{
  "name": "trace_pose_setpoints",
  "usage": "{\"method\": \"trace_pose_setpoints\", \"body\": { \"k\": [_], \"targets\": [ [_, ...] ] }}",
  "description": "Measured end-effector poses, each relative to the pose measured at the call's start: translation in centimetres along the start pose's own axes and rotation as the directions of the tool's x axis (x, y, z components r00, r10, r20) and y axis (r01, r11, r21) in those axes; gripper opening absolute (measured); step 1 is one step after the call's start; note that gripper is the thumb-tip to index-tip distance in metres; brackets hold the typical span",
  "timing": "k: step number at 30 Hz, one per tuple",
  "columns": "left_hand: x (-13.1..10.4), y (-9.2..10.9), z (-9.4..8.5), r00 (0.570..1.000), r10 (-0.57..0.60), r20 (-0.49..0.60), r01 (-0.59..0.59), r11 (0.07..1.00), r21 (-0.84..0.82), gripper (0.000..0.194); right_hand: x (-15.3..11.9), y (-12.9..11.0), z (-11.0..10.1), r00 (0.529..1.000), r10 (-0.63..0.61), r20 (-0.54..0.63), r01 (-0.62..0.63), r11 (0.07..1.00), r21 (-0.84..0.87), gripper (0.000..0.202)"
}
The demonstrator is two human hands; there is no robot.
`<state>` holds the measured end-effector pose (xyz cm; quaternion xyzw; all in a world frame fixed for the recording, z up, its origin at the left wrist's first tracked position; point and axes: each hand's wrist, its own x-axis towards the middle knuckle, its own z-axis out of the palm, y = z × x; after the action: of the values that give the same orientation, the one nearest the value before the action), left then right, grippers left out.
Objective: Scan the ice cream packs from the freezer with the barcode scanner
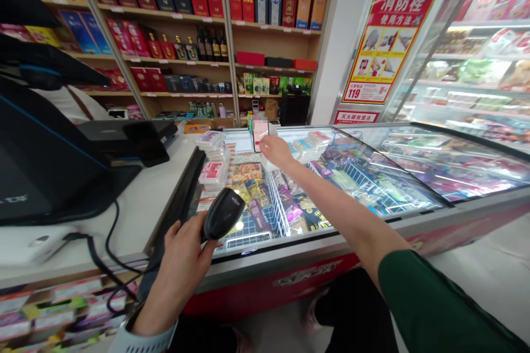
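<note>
My left hand, low in the head view, is closed around a black handheld scanner whose head points up and right over the near edge of the freezer. With the arm stretched forward, my right hand is at a phone with a pinkish-white lit screen, its fingers closed at the phone's lower right. The phone is upright above the far part of the freezer's glass top. Whether my right hand grips it or only touches it is hard to tell.
Below both hands is a glass-topped freezer with wire baskets. White packs stand on its left part. A counter with a black terminal and cables lies left. Shelves of boxes stand behind; a red poster hangs right.
</note>
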<state>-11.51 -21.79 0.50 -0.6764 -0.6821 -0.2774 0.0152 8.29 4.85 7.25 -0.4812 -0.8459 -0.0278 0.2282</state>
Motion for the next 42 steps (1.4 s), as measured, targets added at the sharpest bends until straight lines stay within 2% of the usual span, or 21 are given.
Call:
{"method": "trace_pose_setpoints", "body": {
  "k": [4,6,9,11,14,20,25,29,31,33,36,38,40,42],
  "targets": [
    [-0.2,-1.2,-0.4,1.0,-0.022,-0.014,0.022,1.0,-0.012,0.034,4.7,3.1,-0.5,0.997,-0.024,0.077,0.033,0.992,-0.123,0.036],
    [-0.2,-1.8,-0.4,1.0,-0.022,-0.018,0.021,1.0,-0.014,0.034,6.3,4.6,-0.1,0.99,-0.056,0.125,0.077,0.984,-0.163,0.049],
    [-0.1,-2.4,-0.3,1.0,-0.016,-0.021,0.016,1.0,-0.014,0.034,8.0,6.1,1.1,0.976,-0.025,0.215,0.086,0.956,-0.28,0.067],
    [-0.1,-2.7,-0.3,0.999,-0.023,-0.028,0.022,1.0,-0.012,0.035,9.0,6.6,2.1,0.964,0.018,0.265,0.074,0.939,-0.335,0.072],
    [-0.1,-3.1,-0.2,0.999,-0.036,-0.037,0.036,0.999,-0.01,0.035,10.5,6.9,3.2,0.947,0.08,0.312,0.029,0.943,-0.331,0.073],
    [-0.1,-3.2,-0.2,0.998,-0.039,-0.046,0.039,0.999,-0.014,0.033,12.3,6.7,4.8,0.929,0.205,0.308,-0.111,0.948,-0.298,0.069],
    [-0.1,-4.1,0.1,0.999,-0.029,-0.039,0.03,0.999,0.012,0.037,12.1,6.4,5.6,0.924,0.22,0.312,-0.137,0.954,-0.267,0.073],
    [-0.2,-4.7,0.1,1.0,0.011,0.008,-0.012,0.999,0.039,0.039,11.7,6.2,5.3,0.921,0.226,0.317,-0.153,0.959,-0.238,0.075],
    [-0.3,-4.5,0.0,1.0,0.003,-0.011,-0.003,0.999,0.034,0.038,11.2,5.9,4.8,0.938,0.213,0.272,-0.156,0.963,-0.218,0.074],
    [-0.4,-4.0,-0.1,0.999,-0.014,-0.042,0.015,1.0,0.022,0.037,10.5,5.1,4.0,0.97,0.173,0.17,-0.138,0.971,-0.197,0.071],
    [-0.6,-3.7,-0.2,0.998,-0.022,-0.061,0.023,1.0,0.01,0.035,8.4,2.9,2.9,0.998,0.057,-0.019,-0.059,0.985,-0.164,0.059],
    [-0.7,-3.9,-0.4,0.999,-0.018,-0.048,0.018,1.0,0.009,0.035,6.4,0.6,2.6,0.997,-0.014,-0.079,0.006,0.996,-0.094,0.048],
    [-0.8,-4.0,-0.6,1.0,-0.012,-0.024,0.012,1.0,0.007,0.035,4.1,-2.2,2.9,0.997,-0.023,-0.079,0.026,0.999,0.028,0.043],
    [-1.0,-3.9,-0.9,1.0,-0.017,-0.018,0.018,1.0,0.003,0.033,1.9,-5.3,3.7,0.998,0.064,-0.015,-0.06,0.983,0.175,0.047]
  ]
}}
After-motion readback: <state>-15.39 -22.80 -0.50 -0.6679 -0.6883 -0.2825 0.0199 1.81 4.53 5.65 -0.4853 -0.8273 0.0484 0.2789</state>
